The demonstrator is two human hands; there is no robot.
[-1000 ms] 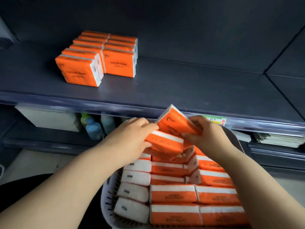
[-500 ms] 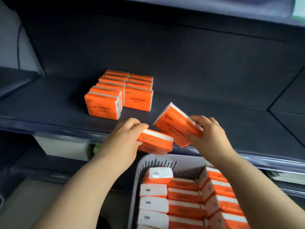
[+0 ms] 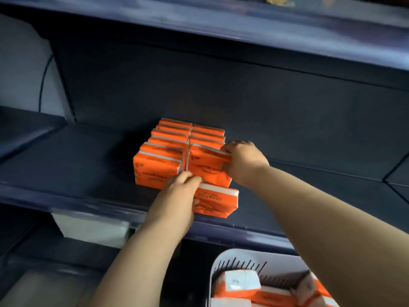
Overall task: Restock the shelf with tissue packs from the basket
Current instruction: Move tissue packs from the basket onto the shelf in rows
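Orange-and-white tissue packs (image 3: pixel 159 171), white basket (image 3: pixel 223 260)

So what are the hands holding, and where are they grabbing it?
The left hand grips the left end of the lying tissue pack at the front of the shelf. The right hand grips the right end of the upright tissue pack.

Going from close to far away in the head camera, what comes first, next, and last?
white basket → flat pack held by the left hand → upright pack held by the right hand → rows of packs → back panel
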